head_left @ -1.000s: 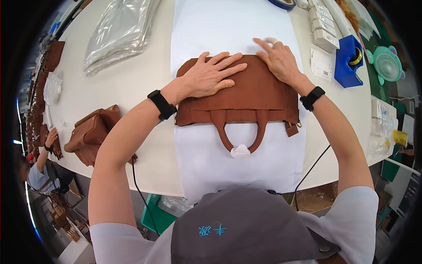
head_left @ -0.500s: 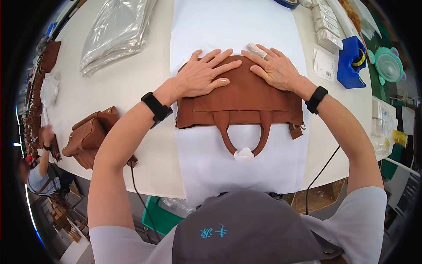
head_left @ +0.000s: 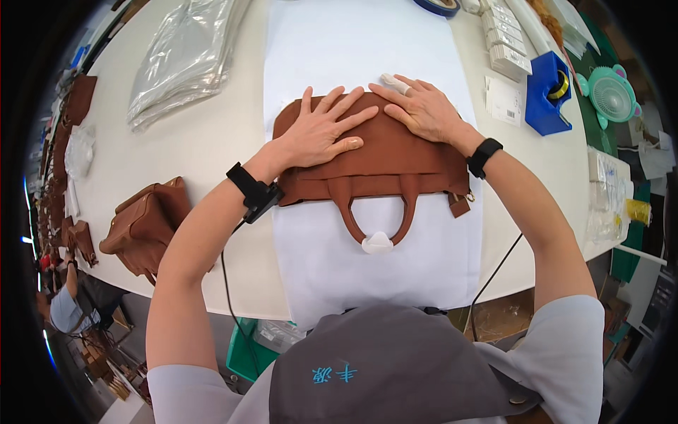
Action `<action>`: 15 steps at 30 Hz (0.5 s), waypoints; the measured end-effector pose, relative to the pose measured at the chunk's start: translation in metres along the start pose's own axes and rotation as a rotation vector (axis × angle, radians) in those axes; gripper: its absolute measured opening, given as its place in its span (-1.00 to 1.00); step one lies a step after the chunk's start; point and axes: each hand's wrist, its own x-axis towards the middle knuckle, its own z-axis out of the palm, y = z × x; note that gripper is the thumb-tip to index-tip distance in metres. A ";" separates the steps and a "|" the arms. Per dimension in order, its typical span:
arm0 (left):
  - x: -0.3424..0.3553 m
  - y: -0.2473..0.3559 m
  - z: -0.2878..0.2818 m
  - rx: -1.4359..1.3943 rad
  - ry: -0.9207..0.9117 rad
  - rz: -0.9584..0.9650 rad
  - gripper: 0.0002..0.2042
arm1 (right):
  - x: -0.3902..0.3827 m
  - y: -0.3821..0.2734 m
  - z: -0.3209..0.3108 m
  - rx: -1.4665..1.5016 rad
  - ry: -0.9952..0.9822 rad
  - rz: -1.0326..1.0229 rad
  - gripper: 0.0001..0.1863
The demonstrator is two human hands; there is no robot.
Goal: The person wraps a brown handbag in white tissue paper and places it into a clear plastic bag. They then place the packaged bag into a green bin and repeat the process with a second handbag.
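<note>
Brown top-handle handbag (head_left: pixel 385 152) lies on the white paper sheet (head_left: pixel 360 42), long axis crosswise; remotely, I see left hand (head_left: pixel 320 133) and right hand (head_left: pixel 432 114) resting on it, open, equally near.

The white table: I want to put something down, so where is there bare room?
Bare patches: the table between the clear plastic sleeves and the smaller brown bag; paper sheet beyond the right hand; and the table between the blue tape dispenser and right forearm. Crowded: far right, with white boxes and cards.
</note>
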 end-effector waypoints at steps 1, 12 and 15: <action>-0.002 -0.001 -0.003 0.053 0.000 0.001 -0.44 | 0.000 -0.002 -0.001 -0.004 -0.016 0.010 -0.49; 0.004 0.025 -0.022 -0.085 -0.118 -0.160 -0.30 | -0.005 -0.003 -0.004 0.025 -0.002 0.022 -0.49; 0.001 0.026 0.000 -0.028 0.024 -0.156 -0.29 | 0.001 -0.005 -0.007 0.084 -0.086 0.068 -0.50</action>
